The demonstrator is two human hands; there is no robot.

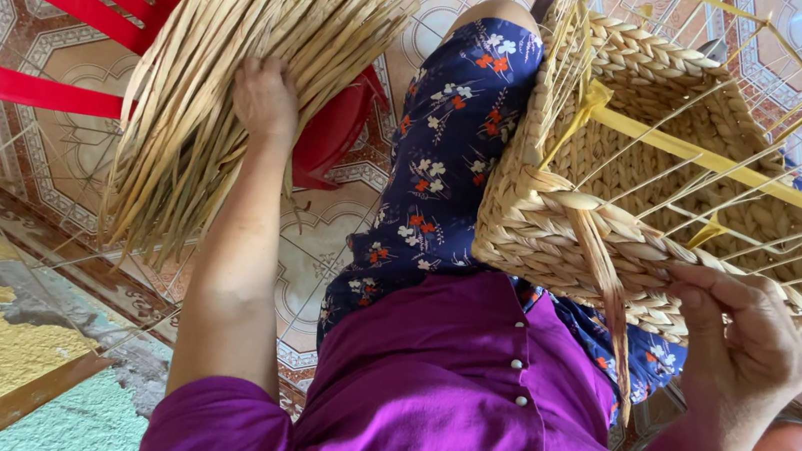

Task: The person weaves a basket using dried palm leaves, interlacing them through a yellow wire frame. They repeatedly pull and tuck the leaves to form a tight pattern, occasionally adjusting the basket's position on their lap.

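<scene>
Currently: left hand (264,99), upper left of frame, fingers buried in bundle of dried reeds (237,76) beside red plastic chair (32,22); grip unclear. Right hand (745,345), lower right, closed on rim of half-woven basket (627,181) over wire frame (786,118), centre right.

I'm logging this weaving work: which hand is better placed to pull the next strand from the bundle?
The left hand: it rests on the bundle of dried strands by the red chair. The right hand grips the basket rim.
</scene>
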